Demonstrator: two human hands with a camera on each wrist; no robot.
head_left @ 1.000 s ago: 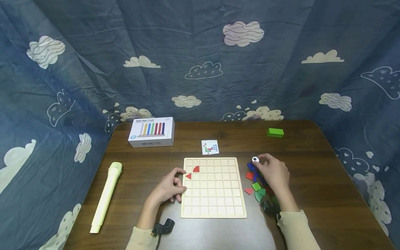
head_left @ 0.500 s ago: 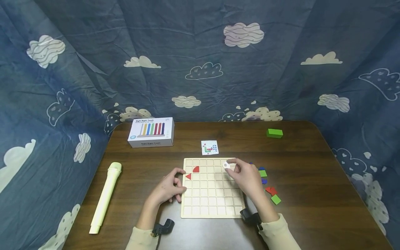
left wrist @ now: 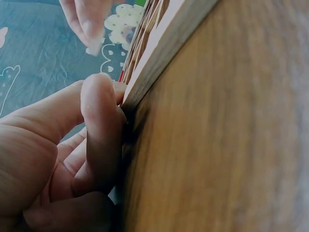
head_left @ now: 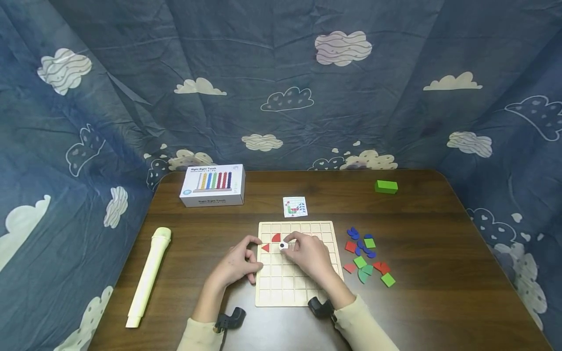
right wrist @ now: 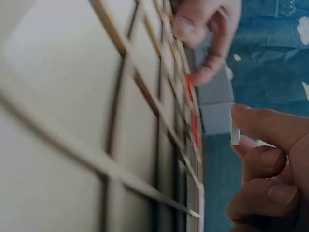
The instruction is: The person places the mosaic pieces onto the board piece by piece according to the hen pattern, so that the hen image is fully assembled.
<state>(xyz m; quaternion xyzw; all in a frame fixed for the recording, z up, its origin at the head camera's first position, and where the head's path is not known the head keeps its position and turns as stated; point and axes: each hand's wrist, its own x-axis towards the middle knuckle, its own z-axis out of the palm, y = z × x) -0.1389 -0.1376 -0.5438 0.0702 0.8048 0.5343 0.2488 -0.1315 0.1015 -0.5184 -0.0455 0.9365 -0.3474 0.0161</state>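
Note:
My right hand [head_left: 312, 256] pinches a small white tile with a black dot [head_left: 283, 246] between thumb and index finger, over the upper left part of a wooden grid board [head_left: 287, 283]. In the right wrist view this tile [right wrist: 235, 130] is edge-on, apart from the board. My left hand [head_left: 237, 262] rests against the board's left edge, touching it with index finger and thumb; its other fingers are bent underneath. Two red pieces lie in the grid near the left: a quarter-circle [head_left: 276, 238] and a triangle [head_left: 265, 248].
Right of the board lie loose blue pieces [head_left: 353, 233], green squares [head_left: 388, 280], red pieces [head_left: 350, 247] and green quarter-circles [head_left: 363, 276]. Behind it is a pattern card [head_left: 295, 207]. A white box [head_left: 212, 186], a cream tube [head_left: 149, 278] and a green block [head_left: 386, 186] stand farther out.
My right hand has carried the white tile leftward from the loose pieces, across the board to near the red quarter-circle. The left hand has stayed at the board's edge.

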